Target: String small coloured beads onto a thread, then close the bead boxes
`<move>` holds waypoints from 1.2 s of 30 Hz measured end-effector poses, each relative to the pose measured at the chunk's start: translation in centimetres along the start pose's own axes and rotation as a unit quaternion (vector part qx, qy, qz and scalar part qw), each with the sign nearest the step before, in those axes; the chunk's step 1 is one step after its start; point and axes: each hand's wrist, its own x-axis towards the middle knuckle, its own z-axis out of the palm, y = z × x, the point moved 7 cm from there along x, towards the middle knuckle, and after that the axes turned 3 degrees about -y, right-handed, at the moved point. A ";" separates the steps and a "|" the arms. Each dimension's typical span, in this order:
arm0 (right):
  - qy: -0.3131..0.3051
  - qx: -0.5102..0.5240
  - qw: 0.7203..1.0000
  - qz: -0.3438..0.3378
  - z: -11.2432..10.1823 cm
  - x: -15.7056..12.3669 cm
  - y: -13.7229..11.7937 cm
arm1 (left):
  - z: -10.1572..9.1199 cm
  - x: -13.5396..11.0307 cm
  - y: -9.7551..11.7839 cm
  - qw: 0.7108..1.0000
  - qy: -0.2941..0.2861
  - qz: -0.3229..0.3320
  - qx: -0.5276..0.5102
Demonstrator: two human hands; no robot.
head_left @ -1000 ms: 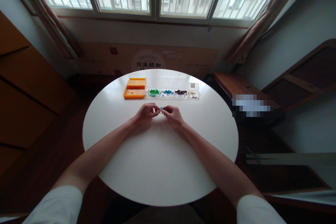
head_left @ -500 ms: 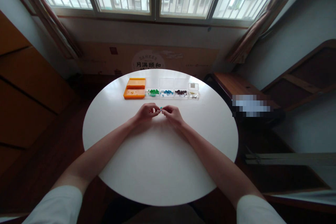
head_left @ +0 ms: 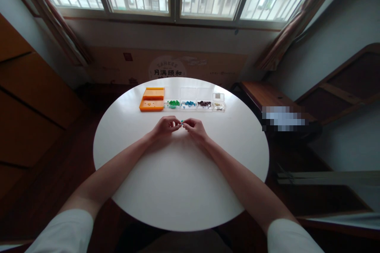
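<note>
Fingertips of both hands meet above the white round table, pinching a tiny green-and-blue piece (head_left: 182,121) between them. My left hand (head_left: 167,125) is closed on its left side, thumb against forefinger. From the right, my right hand (head_left: 194,127) grips it in the same kind of pinch. The piece is too small to make out its exact shape, and the fingers cover part of it. Just beyond the hands, clear boxes hold small green pieces (head_left: 174,103), blue pieces (head_left: 189,104) and dark brown pieces (head_left: 204,104).
An open orange case (head_left: 151,108) with a few small orange bits stands left of the clear boxes. At the row's right end is a smaller clear box (head_left: 219,106) with pale bits. The white table (head_left: 181,189) has a rounded edge. A wooden bench (head_left: 273,95) stands to the right.
Both hands stay in nearly the same place, still pinching the piece. The piece's visible green-blue part looks slightly different between the fingertips. The boxes have not moved.
</note>
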 end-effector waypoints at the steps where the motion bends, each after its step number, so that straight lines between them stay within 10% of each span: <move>1: 0.000 0.000 1.000 0.000 0.0 0.0 0.0 | 0.0 0.0 0.0 1.000 0.000 0.001 -0.001; 36: 0.015 0.013 1.000 0.010 -0.2 -0.1 -0.2 | 0.2 0.2 -0.5 1.000 -0.001 0.010 -0.002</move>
